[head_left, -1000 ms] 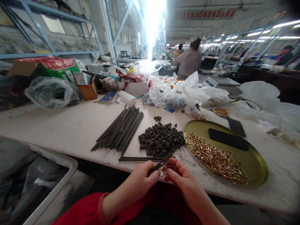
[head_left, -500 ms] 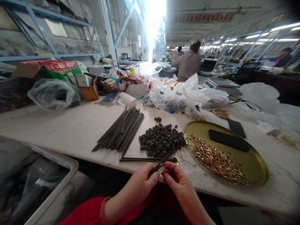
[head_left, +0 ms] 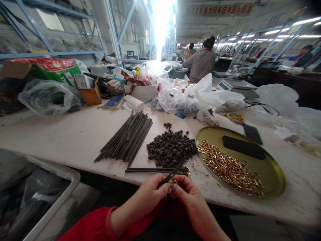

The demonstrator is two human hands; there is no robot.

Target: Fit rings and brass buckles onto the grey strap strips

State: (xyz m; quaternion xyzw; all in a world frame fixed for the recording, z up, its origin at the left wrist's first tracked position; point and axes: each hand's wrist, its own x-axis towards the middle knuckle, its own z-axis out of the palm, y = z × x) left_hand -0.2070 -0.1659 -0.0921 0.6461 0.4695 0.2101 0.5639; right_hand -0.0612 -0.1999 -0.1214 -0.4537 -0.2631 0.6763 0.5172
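Dark strip, one, flat, with a small slot; located at the near edge of the bench, slanting toward the far right.
Left hand: grip pinching the dark strip between thumb and fingers; red sleeve at the forearm.
Gold-toned fitting, one, small, at the meeting fingertips, mostly hidden; its exact join with the strip cannot be told.
Right hand: thumb and fingers drawn together, grip pinching the gold-toned fitting, close against the left.
Long strips, dark, lying crosswise just beyond the hands; a gold-toned piece at their right end.
Dark loops, one heap, beyond the long strips; a small cluster on its far side.
Strip bundle, dark, loosely fanned, left of the heap.
Round tray, olive-gold, right of the heap; holding gold-toned buckles in its near left part and a black slab in its far part.
Second dark slab, just beside the tray's far rim.
Clear plastic bags, far middle.
Blue booklet and white roll, far left of the bags.
Pale crate, near left, below bench level.
Co-worker, far, back turned.
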